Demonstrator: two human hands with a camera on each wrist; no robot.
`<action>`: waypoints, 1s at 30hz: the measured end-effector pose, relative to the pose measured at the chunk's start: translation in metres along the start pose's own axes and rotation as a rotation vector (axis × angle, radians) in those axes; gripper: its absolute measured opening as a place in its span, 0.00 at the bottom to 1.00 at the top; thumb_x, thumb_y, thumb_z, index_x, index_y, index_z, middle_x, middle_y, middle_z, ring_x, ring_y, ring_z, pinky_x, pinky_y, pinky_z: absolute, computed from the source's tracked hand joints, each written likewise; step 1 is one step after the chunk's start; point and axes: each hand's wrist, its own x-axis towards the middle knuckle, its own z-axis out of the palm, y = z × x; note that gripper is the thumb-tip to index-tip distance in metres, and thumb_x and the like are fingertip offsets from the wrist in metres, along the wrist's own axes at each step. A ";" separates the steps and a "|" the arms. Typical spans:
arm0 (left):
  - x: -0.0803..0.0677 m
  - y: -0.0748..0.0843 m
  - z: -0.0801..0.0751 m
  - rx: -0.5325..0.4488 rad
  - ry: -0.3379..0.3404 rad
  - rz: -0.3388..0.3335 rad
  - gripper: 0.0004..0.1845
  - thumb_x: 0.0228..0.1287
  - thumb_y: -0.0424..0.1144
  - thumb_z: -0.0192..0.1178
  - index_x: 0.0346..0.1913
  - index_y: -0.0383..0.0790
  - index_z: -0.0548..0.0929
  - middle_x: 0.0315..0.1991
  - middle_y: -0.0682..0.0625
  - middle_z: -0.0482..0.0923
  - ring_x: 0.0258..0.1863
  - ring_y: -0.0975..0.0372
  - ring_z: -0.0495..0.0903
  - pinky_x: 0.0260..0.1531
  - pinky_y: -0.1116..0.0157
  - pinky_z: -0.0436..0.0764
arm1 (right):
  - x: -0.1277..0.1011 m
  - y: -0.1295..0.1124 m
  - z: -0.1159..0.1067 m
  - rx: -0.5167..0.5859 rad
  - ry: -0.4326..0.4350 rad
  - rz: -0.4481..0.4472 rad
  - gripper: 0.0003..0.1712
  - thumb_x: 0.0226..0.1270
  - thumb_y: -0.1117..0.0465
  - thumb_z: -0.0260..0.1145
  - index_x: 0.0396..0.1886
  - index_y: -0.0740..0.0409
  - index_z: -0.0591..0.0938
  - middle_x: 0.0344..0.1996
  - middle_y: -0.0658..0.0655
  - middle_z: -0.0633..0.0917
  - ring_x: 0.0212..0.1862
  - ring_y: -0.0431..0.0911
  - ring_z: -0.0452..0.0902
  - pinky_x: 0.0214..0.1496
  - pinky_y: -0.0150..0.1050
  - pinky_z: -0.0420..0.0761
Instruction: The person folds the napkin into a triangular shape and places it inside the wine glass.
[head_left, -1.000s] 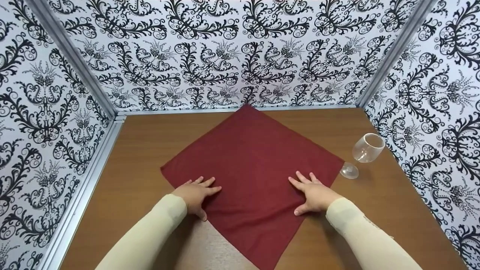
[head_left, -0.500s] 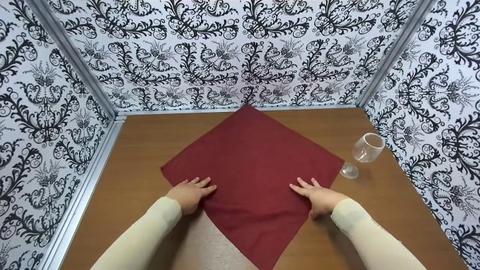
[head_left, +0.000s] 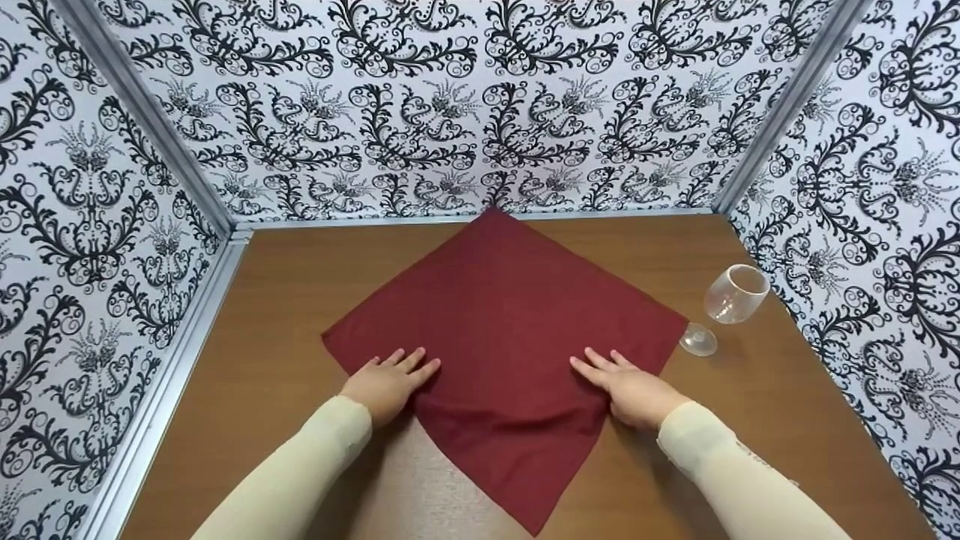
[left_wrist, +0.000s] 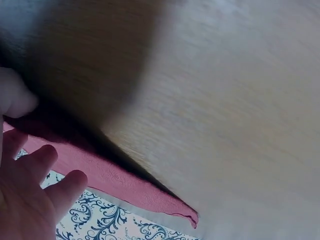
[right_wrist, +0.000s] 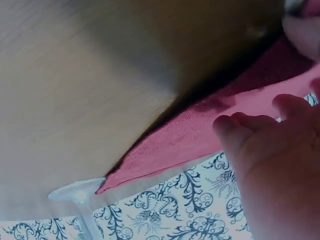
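Cloths: you have one dark red square fabric napkin, laid cornerwise at centre.
Glasses: you have one clear stemmed wine glass, lying on its side at 3 o'clock.
Hands: you have two, left hand and right hand, both on the napkin.

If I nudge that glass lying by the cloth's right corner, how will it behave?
The wine glass lies on its side on the table, so it would probably roll in a curve around its foot. It looks thin and clear, likely light and fragile. Its foot touches or nearly touches the cloth, which might snag it.
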 end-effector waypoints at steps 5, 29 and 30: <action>0.004 0.003 -0.002 -0.014 0.004 -0.009 0.33 0.79 0.36 0.53 0.83 0.58 0.63 0.83 0.47 0.61 0.79 0.46 0.67 0.73 0.43 0.72 | 0.002 -0.001 0.005 -0.077 0.064 -0.033 0.55 0.56 0.85 0.55 0.84 0.47 0.64 0.81 0.65 0.65 0.75 0.77 0.64 0.70 0.62 0.76; 0.012 0.010 -0.004 -0.086 0.040 0.028 0.44 0.70 0.47 0.62 0.85 0.56 0.56 0.85 0.47 0.56 0.83 0.47 0.60 0.77 0.42 0.65 | 0.008 -0.002 0.014 -0.129 0.185 -0.106 0.55 0.59 0.59 0.76 0.84 0.57 0.60 0.80 0.68 0.65 0.77 0.73 0.63 0.78 0.61 0.68; 0.012 0.011 -0.004 -0.086 0.042 0.029 0.44 0.70 0.48 0.62 0.85 0.56 0.56 0.85 0.47 0.55 0.83 0.46 0.60 0.78 0.42 0.65 | 0.009 -0.002 0.014 -0.143 0.201 -0.105 0.55 0.58 0.60 0.75 0.84 0.57 0.60 0.80 0.68 0.65 0.78 0.72 0.62 0.79 0.60 0.67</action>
